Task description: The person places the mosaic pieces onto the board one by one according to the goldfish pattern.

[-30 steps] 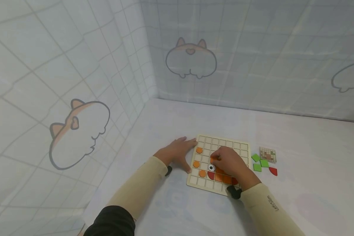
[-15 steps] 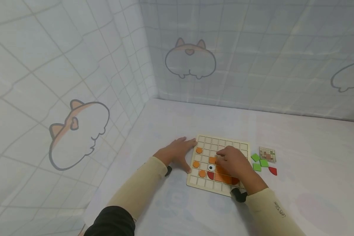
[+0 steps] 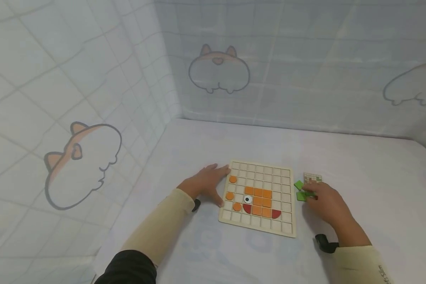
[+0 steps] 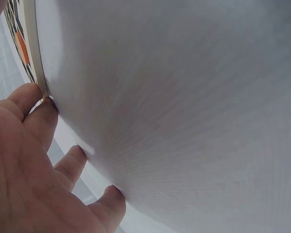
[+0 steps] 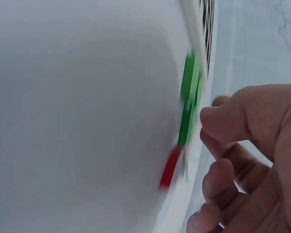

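Observation:
A pale gridded board [image 3: 285,185] lies on the table. On it sit a block of orange square tiles [image 3: 257,201], a white eye disc [image 3: 247,199] and two red curved tiles [image 3: 276,213]. Several orange discs [image 3: 237,206] dot its left side. My left hand [image 3: 207,183] has its fingers spread, thumb and fingertips at the board's left edge. To the right of the board, my right hand [image 3: 324,203] hovers over the loose green square tiles [image 3: 301,196], thumb and fingers bent with nothing visible between them. A loose red tile [image 5: 171,167] lies beside the green ones, mostly hidden in the head view.
A small pattern card [image 3: 312,176] lies behind the green tiles, partly covered by my right hand. White sheeting with cartoon drawings [image 3: 219,71] rises at the back and left of the table [image 3: 198,142].
My right hand has left the orange tiles on the board and moved right to the loose green tiles. An orange tile has been left in the top row. My left hand stays at the edge.

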`<state>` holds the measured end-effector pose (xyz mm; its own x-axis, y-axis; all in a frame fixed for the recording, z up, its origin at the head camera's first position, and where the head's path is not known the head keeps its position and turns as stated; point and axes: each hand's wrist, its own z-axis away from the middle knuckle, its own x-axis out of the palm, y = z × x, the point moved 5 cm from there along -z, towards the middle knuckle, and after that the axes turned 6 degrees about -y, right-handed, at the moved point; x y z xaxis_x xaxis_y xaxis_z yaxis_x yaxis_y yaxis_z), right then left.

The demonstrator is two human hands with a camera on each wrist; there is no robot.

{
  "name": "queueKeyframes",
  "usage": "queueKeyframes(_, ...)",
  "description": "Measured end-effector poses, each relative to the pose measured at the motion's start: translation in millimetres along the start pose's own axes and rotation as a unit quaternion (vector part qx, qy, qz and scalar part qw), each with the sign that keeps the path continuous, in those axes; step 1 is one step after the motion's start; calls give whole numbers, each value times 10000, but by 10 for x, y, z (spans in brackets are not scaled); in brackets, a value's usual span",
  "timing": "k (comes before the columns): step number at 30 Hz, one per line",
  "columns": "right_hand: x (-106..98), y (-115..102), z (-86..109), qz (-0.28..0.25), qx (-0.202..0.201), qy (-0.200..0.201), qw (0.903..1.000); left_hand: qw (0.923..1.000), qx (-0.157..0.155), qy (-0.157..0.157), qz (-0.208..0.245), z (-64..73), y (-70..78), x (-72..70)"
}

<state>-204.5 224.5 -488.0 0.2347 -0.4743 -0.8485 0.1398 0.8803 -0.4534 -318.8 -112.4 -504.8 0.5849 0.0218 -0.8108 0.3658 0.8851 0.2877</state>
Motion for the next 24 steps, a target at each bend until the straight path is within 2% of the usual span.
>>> queueKeyframes(5, -70, 193, 53, 494, -111, 15, 9987, 10000, -16, -10, 29, 15, 7, -9)
queueKeyframes(10, -79, 267, 79, 742, -69, -30, 9972, 10000, -15, 8, -26, 8, 16, 8)
queueKeyframes(18, -75, 325, 62, 865, 79, -347, 9956, 10000, 59, 29, -44, -13, -2, 19)
queueKeyframes(24, -37, 363, 40, 597, 405, -571, 9958, 9999, 73, 60, -125, -11, 8, 10)
